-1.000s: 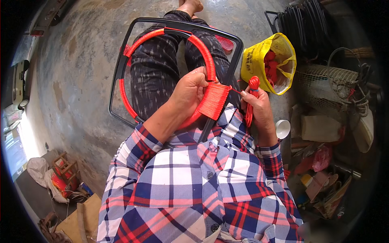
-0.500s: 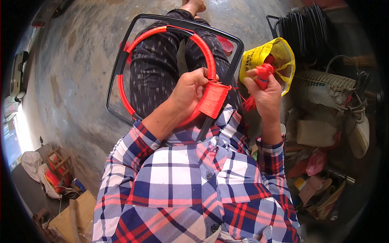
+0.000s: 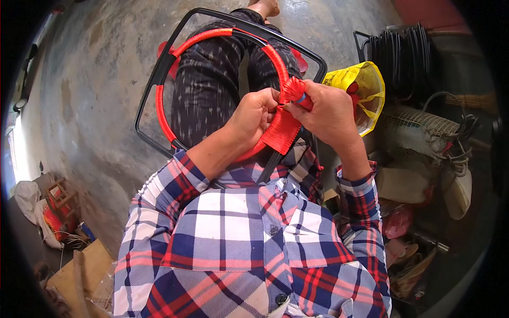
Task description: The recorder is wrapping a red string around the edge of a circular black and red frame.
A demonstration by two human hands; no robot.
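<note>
Across my lap lies a black frame (image 3: 183, 24) with a round ring inside it. Red cord (image 3: 161, 114) is wound in long stretches around the ring, with bare black gaps between. A close-wound red panel (image 3: 281, 133) spans from the ring to the frame's right side. My left hand (image 3: 253, 117) is closed on the ring beside this panel, thumb and forefinger pinched together. My right hand (image 3: 331, 111) grips a bundle of red cord (image 3: 293, 90) with a blue band, held against the ring just above the panel. The fingertips partly hide the cord between them.
A yellow bag (image 3: 374, 87) with red stuff inside stands right of my knees. Behind it is a stack of black frames (image 3: 403, 61). Farther right lie a wire mesh basket (image 3: 419, 124) and assorted clutter. A small wooden stool (image 3: 63, 199) sits at the lower left.
My right hand has brought the cord bundle left from beside the yellow bag to the ring. The frame has shifted slightly upward in view, and my left hand still holds the ring.
</note>
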